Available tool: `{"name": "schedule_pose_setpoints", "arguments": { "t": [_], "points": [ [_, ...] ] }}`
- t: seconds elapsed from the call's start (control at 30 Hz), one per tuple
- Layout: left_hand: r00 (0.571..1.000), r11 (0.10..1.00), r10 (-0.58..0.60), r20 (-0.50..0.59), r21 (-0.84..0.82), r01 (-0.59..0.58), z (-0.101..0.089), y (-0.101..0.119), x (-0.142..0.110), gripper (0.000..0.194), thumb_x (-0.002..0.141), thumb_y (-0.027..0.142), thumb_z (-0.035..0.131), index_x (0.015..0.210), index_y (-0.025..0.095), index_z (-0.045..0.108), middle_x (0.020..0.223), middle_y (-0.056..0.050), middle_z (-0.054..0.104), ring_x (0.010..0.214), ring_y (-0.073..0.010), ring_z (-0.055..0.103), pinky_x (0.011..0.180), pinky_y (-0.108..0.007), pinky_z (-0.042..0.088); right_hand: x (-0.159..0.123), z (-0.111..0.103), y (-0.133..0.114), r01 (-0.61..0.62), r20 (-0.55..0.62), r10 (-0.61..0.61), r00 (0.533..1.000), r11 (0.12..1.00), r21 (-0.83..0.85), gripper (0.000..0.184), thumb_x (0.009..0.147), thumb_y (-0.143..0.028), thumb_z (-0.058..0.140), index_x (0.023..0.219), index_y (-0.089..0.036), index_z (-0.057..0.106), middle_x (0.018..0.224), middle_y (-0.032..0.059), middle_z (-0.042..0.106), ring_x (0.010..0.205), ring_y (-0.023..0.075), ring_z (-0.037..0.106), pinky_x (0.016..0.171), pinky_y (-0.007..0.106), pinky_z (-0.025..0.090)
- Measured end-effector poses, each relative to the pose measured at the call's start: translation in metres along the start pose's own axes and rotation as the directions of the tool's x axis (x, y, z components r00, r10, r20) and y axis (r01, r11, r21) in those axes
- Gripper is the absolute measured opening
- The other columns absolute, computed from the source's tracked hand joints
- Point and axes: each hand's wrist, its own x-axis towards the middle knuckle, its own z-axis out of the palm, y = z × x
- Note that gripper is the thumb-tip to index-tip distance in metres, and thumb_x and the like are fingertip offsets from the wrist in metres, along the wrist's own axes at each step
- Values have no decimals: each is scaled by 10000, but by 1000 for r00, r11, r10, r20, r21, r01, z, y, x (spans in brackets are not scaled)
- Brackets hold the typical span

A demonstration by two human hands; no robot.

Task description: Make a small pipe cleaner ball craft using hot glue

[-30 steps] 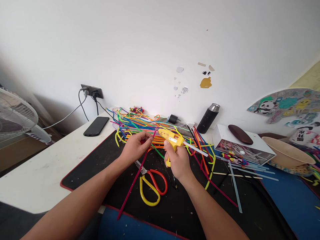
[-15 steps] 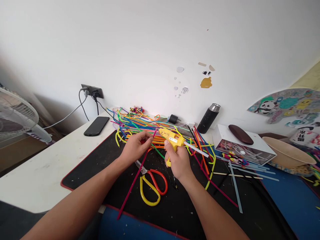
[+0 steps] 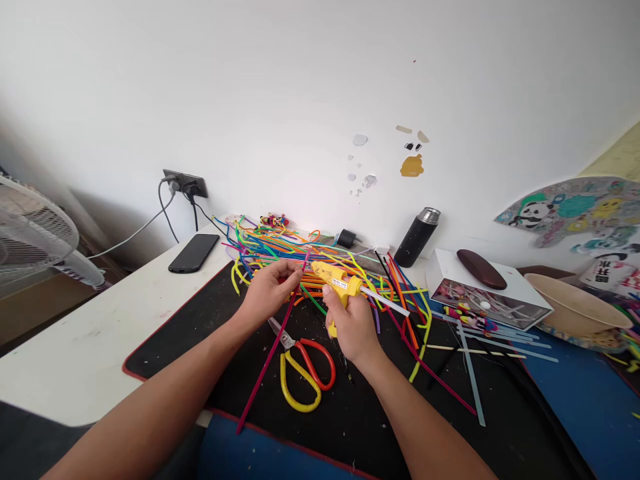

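My left hand [image 3: 273, 288] pinches a magenta pipe cleaner [image 3: 266, 365] near its upper end; the long tail slants down toward the mat's front edge. Wrapped round the handle of a yellow glue gun [image 3: 336, 279] is my right hand [image 3: 354, 325]. A whitish glue stick [image 3: 387, 301] juts from the gun's back. The nozzle points left, close beside the tip of the pipe cleaner; whether they touch I cannot tell. Below both hands lie scissors [image 3: 306, 373] with one red and one yellow handle loop. Behind the hands spreads a pile of colourful pipe cleaners [image 3: 280, 243].
A black phone [image 3: 194, 253] lies on the white table at left, near a fan [image 3: 37, 230]. Toward the wall stands a black flask [image 3: 418, 237]. A white box [image 3: 493, 287] with a brown case on top and a beige bowl [image 3: 575, 303] are at right.
My right hand has shifted the glue gun slightly left and down. My left hand and the magenta pipe cleaner have moved a little, the pipe cleaner's tip now higher.
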Motion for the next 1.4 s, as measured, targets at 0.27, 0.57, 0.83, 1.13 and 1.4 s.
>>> {"name": "schedule_pose_setpoints", "arguments": {
  "t": [0.27,0.57,0.83,1.13,1.4],
  "points": [
    [996,981,-73,58,-173,82,-1,-1,2,440,885,614,704,805,190,615,634,20,613,530,-107,474,517,-231,362,2,-2,-2,-25,-25,26,999,999,35,480,981,-648,568,732,-244,499,448,-59,485,379,133,484,410,248,375],
    [991,981,-90,95,-162,105,0,1,1,484,834,650,753,794,184,627,625,12,638,529,-106,497,532,-230,377,2,-2,-4,-22,-23,23,999,999,48,470,977,-652,568,756,-240,517,440,-60,489,372,133,485,397,242,374],
    [994,979,-69,85,-184,84,0,-1,2,472,857,645,739,813,186,641,631,15,631,534,-110,505,530,-231,385,2,-2,-1,-4,-27,5,1000,1000,24,469,986,-655,570,770,-241,532,445,-55,500,383,145,489,408,255,385],
    [993,965,-84,87,-243,103,-2,-8,2,404,905,574,735,808,194,637,636,25,617,531,-106,488,517,-228,376,1,-1,2,35,-13,-35,999,999,1,446,995,-649,556,894,-223,643,468,-50,512,424,170,510,435,276,403],
    [993,949,-101,66,-292,116,-2,-4,3,422,857,573,781,764,188,636,632,20,609,551,-103,481,538,-231,360,1,-1,1,45,-21,-45,999,999,7,475,981,-675,570,932,-215,679,487,-37,530,473,183,553,460,274,425]
  ]
}}
